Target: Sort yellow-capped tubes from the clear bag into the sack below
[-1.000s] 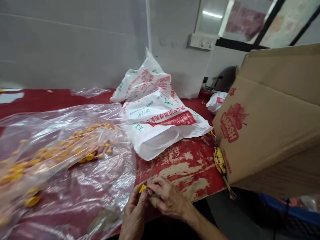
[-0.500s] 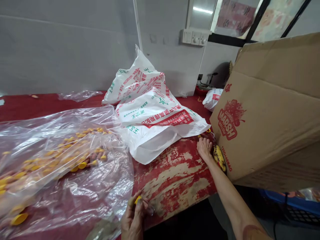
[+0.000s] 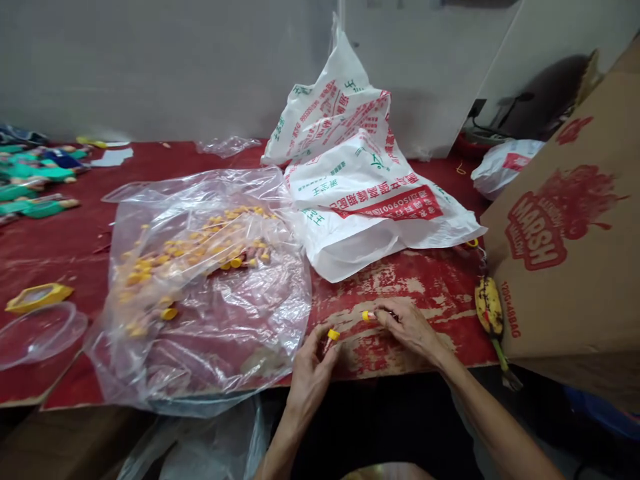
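Over the near edge of the red table (image 3: 435,277), the left hand (image 3: 311,363) holds a yellow-capped piece (image 3: 333,337) between thumb and fingers, cap upward, its body partly hidden by them. Near it but apart, the right hand (image 3: 407,328) pinches a second piece (image 3: 369,316), its yellow cap pointing left. Just beside the left hand spreads a clear bag (image 3: 225,357), covering much of the table on that side; a heap of similar pieces (image 3: 240,223) shows through its creased film. Directly beyond the hands lies a white sack (image 3: 360,180) with red and green print, its mouth turned toward them and its back corner propped upright. To the right a banana (image 3: 489,307) rests against a carton (image 3: 565,267), which closes off that end and partly hides a small white bag (image 3: 505,163). Far left are a clear lid-like thing (image 3: 45,333), a yellow frame (image 3: 40,298) and, farther back, a pile of green things (image 3: 40,177). The left forearm slants up from the bottom edge, fingers curled inward; the right reaches in from the lower right corner, back of the hand upward, fingers bent toward the left.
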Action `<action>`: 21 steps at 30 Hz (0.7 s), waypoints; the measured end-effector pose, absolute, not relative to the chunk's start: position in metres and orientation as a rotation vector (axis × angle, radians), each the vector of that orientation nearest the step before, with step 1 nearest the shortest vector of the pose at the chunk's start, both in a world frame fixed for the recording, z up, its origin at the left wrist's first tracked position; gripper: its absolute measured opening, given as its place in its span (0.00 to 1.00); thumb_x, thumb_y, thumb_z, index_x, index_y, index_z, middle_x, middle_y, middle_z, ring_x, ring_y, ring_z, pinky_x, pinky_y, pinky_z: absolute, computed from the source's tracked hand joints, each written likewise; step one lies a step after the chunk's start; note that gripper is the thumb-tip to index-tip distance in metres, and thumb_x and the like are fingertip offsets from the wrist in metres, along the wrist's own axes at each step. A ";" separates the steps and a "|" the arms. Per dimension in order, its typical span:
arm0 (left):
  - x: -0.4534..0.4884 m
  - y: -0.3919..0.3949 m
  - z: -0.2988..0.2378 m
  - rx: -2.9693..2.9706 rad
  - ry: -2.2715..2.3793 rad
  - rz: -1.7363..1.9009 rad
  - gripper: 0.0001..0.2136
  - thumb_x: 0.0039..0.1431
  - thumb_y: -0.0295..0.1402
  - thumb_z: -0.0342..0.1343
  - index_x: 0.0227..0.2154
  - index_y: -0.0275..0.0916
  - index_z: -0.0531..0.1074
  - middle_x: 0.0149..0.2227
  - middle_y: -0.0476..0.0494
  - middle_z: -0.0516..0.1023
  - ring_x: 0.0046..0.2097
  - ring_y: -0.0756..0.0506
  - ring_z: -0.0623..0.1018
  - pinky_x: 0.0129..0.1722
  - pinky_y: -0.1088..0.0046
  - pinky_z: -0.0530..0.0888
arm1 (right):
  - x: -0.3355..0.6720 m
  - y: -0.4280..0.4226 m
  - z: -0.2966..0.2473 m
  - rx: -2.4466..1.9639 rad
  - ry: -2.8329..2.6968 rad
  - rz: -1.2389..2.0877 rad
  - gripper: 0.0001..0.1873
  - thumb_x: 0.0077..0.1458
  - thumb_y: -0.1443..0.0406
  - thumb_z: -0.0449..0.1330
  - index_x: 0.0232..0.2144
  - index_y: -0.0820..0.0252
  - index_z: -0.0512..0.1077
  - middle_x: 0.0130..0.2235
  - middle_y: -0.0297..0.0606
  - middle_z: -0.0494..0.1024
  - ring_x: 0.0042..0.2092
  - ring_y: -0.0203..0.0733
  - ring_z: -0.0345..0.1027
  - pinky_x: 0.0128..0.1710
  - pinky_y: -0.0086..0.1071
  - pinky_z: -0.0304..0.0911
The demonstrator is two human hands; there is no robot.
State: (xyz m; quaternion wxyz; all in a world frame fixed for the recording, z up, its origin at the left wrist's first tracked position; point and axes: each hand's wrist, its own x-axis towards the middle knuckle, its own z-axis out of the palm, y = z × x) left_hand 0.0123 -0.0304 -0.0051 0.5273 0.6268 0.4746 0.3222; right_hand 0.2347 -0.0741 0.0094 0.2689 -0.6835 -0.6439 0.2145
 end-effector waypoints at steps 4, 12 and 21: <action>0.011 -0.032 0.007 2.150 1.344 0.285 0.16 0.59 0.28 0.45 0.47 0.39 0.71 0.42 0.39 0.73 0.41 0.42 0.76 0.40 0.67 0.71 | 0.217 -0.066 0.015 -2.082 -2.027 0.345 0.11 0.60 0.63 0.51 0.30 0.59 0.71 0.30 0.39 0.75 0.32 0.41 0.67 0.33 0.31 0.54; 0.048 -0.013 0.022 2.570 1.307 -0.431 0.18 0.61 0.21 0.36 0.42 0.34 0.71 0.42 0.31 0.76 0.41 0.36 0.79 0.35 0.65 0.71 | 0.188 -0.055 -0.002 -2.256 -1.977 0.333 0.07 0.58 0.67 0.53 0.34 0.59 0.71 0.29 0.41 0.76 0.32 0.44 0.69 0.34 0.34 0.58; 0.032 -0.007 -0.023 1.537 1.313 0.667 0.13 0.55 0.44 0.53 0.38 0.42 0.73 0.33 0.45 0.78 0.37 0.40 0.78 0.31 0.69 0.74 | 0.177 -0.076 -0.003 -1.880 -1.434 0.477 0.09 0.63 0.67 0.50 0.41 0.57 0.69 0.40 0.33 0.77 0.41 0.34 0.70 0.40 0.25 0.61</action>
